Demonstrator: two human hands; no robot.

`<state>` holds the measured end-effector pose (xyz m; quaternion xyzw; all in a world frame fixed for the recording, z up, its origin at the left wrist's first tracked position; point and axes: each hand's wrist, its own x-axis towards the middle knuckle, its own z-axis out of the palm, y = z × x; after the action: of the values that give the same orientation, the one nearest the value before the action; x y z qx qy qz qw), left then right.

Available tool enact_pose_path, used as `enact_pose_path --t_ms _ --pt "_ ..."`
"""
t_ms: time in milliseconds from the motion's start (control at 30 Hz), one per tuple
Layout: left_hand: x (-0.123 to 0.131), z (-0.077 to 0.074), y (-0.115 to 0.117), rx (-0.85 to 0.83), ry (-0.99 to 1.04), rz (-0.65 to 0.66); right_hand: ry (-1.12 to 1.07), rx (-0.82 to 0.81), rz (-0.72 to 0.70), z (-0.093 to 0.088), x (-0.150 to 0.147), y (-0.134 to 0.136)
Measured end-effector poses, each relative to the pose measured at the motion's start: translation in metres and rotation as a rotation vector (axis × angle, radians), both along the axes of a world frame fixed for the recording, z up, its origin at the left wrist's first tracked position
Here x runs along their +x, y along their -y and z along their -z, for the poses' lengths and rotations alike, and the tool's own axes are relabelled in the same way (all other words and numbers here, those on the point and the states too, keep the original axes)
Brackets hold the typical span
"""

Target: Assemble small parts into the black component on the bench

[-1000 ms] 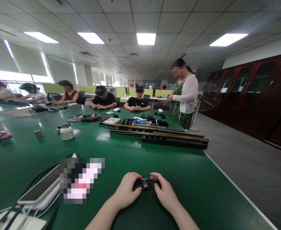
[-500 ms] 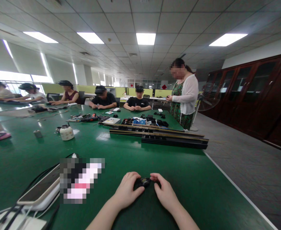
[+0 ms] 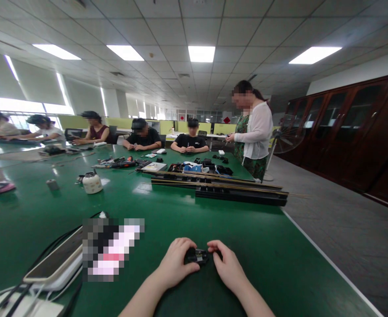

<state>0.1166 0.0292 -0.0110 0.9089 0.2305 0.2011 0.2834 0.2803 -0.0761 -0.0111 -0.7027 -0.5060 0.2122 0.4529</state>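
A small black device (image 3: 198, 256) with bare metallic parts showing on its upper face lies low over the green table. My left hand (image 3: 178, 263) is closed around its left end, thumb at the near side and fingers at the far side. At its right end is my right hand (image 3: 227, 265), fingers curved and thumb apart from them. I see nothing held in that hand, and whether a fingertip touches the device I cannot tell.
Left of my hands are a phone (image 3: 57, 255) on a white block, cables and a pixelated patch. Long black channels (image 3: 240, 196) with thin brass-coloured rods lie ahead, near tools and a cream jar (image 3: 92, 182). Several people sit around the table; one person (image 3: 258, 127) stands at right.
The black device has turned in my left hand, so more of its upper face shows. My right hand has barely moved. The standing person has shifted slightly left.
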Motion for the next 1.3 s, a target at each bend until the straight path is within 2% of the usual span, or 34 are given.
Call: enact_pose_path --t_ms 200,433,567,867,1300 --pt "-0.002 -0.004 0.001 0.012 -0.031 0.039 0.002 0.026 -0.041 -0.009 -0.004 0.003" --pt "0.001 0.005 -0.002 0.023 0.007 0.037 0.175 0.007 -0.164 -0.013 -0.010 0.006" --pt "-0.001 0.008 -0.003 0.031 0.021 0.009 0.194 -0.014 -0.145 -0.012 -0.011 0.005" --pt "-0.001 0.007 -0.002 0.055 0.029 0.037 0.242 0.000 -0.134 -0.013 -0.013 0.005" --pt "-0.004 0.003 -0.005 -0.014 -0.009 0.088 0.243 -0.012 -0.145 -0.016 -0.014 0.006"
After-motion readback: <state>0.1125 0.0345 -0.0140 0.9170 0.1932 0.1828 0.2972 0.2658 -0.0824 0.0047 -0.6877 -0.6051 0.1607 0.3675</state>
